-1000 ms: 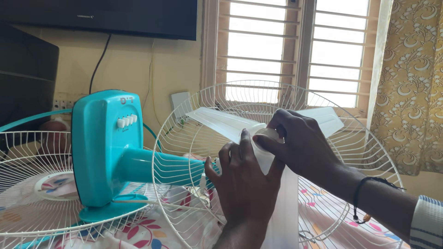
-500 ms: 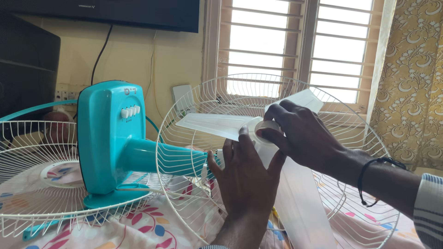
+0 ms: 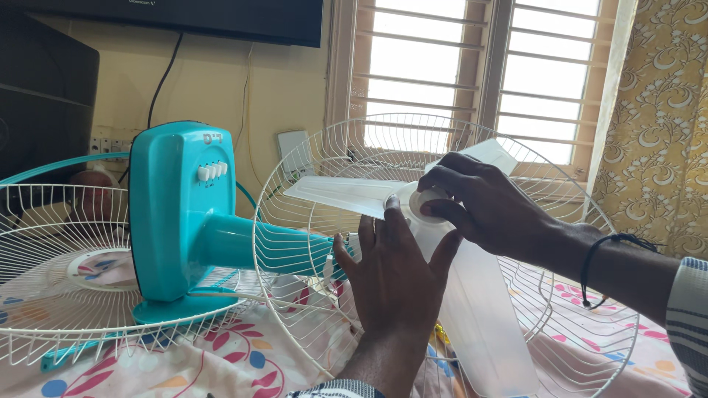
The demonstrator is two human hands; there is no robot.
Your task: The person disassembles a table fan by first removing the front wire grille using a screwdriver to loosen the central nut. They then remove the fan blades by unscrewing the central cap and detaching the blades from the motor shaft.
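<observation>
A teal fan body (image 3: 184, 214) lies on its side on a floral sheet, its neck running into a white wire rear guard (image 3: 310, 177). A translucent white three-blade propeller (image 3: 479, 309) sits in front of that guard. My right hand (image 3: 479, 206) grips the round hub (image 3: 422, 203) of the propeller with its fingertips. My left hand (image 3: 394, 276) is spread flat against the propeller just below the hub, thumb out to the left, bracing it.
A second white wire guard (image 3: 59, 273) with a teal rim lies flat at the left, under the fan base. Behind are a dark screen (image 3: 221, 18), a barred window (image 3: 472, 74) and a yellow patterned curtain (image 3: 664, 125).
The propeller has turned: the lower blade swung from straight down towards the lower right, and the upper right blade rose. My right hand stayed on the hub, my left against the blades.
</observation>
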